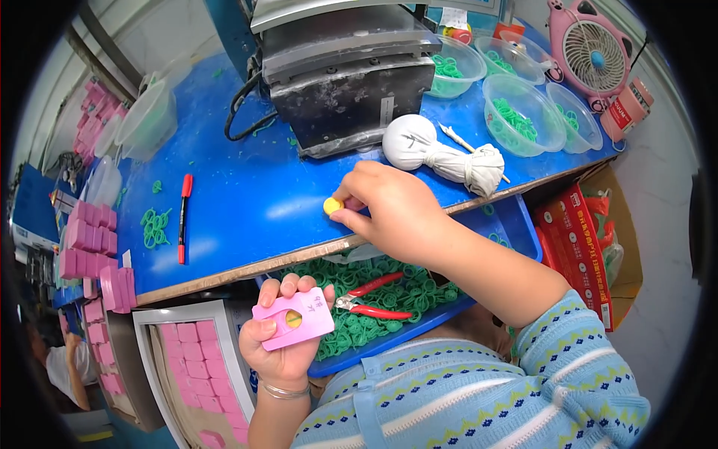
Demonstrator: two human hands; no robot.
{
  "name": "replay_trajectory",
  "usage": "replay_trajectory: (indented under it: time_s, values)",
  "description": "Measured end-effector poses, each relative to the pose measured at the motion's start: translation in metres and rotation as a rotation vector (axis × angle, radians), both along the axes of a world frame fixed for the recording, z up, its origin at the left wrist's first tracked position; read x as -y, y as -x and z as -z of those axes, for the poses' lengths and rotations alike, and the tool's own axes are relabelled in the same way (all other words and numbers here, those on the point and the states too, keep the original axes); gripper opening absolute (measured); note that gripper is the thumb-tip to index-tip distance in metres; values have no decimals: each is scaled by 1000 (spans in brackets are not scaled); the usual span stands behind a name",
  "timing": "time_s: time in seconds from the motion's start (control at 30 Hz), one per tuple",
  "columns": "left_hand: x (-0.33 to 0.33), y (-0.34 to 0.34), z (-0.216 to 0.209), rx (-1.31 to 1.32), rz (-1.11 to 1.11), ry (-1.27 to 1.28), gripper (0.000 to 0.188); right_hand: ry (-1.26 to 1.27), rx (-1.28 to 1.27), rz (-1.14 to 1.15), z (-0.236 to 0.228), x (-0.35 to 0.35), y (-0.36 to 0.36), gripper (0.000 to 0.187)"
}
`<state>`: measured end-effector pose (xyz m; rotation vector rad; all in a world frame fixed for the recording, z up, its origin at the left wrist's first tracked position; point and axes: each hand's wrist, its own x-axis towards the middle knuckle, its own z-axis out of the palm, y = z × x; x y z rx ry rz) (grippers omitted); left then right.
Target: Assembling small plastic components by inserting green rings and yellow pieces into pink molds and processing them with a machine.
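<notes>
Blue patterned knitwear [449, 396] fills the bottom. Left of centre, the left hand [278, 353] grips a pink block [315, 323] edgewise, probably leaving its round opening [293, 319] uncovered; at centre, the right hand [393, 208] pinches a yellow disc [331, 206], apparently suiting its smallness.

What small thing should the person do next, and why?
Probably bring the small yellow piece across to the pink block: the right hand seems to pinch the piece, while the left hand holds the block, its round, yellowish spot showing.
</notes>
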<state>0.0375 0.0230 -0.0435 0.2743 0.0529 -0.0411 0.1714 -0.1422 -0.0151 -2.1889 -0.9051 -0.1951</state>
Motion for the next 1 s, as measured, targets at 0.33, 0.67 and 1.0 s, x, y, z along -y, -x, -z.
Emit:
replay_trajectory:
  time_s: [0.33,0.67,1.0]
  values:
    - [0,-2,-2,66,-42,-64,45,-215,346,-376,0,5,40,43]
    - [24,9,-32,171,-191,-823,74,-837,-1285,-639,22,1,64,30]
    - [23,-5,-24,585,-542,-2110,82,-766,-1355,-478,24,-3,73,33]
